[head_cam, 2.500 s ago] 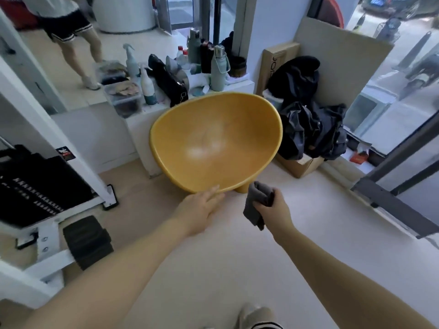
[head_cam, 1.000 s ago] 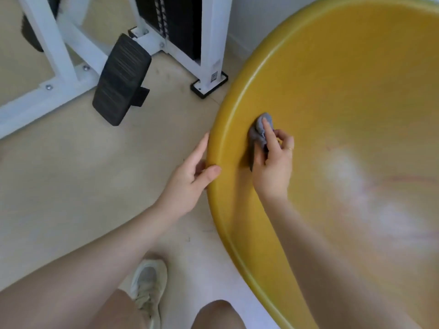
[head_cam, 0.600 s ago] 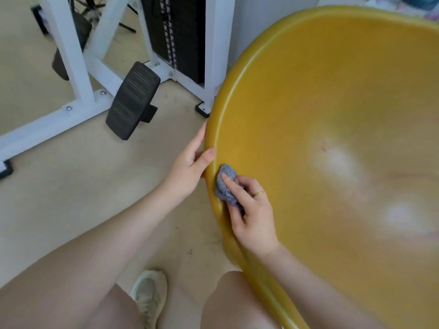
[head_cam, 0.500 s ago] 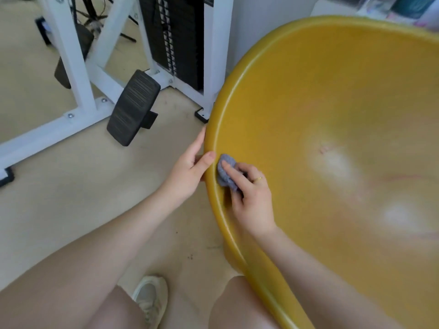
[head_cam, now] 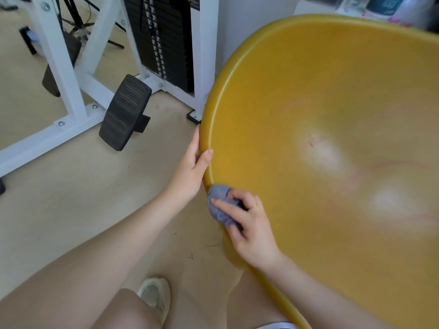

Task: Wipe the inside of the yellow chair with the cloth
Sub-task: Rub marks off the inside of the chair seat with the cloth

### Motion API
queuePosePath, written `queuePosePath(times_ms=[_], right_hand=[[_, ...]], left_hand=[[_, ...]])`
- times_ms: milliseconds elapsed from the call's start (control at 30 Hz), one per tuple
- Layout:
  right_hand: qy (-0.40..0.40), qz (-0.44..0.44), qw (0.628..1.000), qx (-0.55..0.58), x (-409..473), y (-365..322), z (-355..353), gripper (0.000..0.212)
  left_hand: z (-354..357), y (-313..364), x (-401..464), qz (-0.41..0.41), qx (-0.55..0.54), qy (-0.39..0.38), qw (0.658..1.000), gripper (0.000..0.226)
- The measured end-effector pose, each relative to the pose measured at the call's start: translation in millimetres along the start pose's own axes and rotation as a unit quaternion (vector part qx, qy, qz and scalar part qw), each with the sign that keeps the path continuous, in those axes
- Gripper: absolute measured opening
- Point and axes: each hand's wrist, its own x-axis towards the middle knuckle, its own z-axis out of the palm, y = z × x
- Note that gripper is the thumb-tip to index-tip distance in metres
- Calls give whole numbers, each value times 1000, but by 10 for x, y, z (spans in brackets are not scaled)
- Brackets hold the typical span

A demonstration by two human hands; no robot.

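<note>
Fingers (head_cam: 228,205) pinch cloth (head_cam: 219,210) on chair (head_cam: 308,91) rim; left hand (head_cam: 190,172) grips it beside footplate (head_cam: 124,112).

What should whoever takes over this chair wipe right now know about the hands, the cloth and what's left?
Left hand: grips the chair's left rim, thumb on the inside, steadying it.
Right hand: holds the bunched grey cloth, pressed to the inner wall just under that rim, close below the left hand.
Chair: yellow shell, tilted toward the camera.
Done: wiping is on at the left edge only.
Left: the middle of the seat, with pale patches and reddish marks, and the far side.
</note>
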Motion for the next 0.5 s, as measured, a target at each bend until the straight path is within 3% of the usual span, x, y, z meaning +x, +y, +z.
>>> queuePosePath(times_ms=[67,167,367,500], right_hand=[[-15,-13,1000,-19,-34,28,-21,47],[27,2,999,-43,258,113,23,45],[170,160,972,-25,1090,473,78,44],[133,141,980,-37,890,374,99,42]], left_hand=[[16,-2,-29,-10,-8,5,1000,58],[8,2,-23,-16,-32,2,999,54],[8,-13,-24,-28,-33,18,999,54],[5,12,-34,-28,-35,20,999,52]])
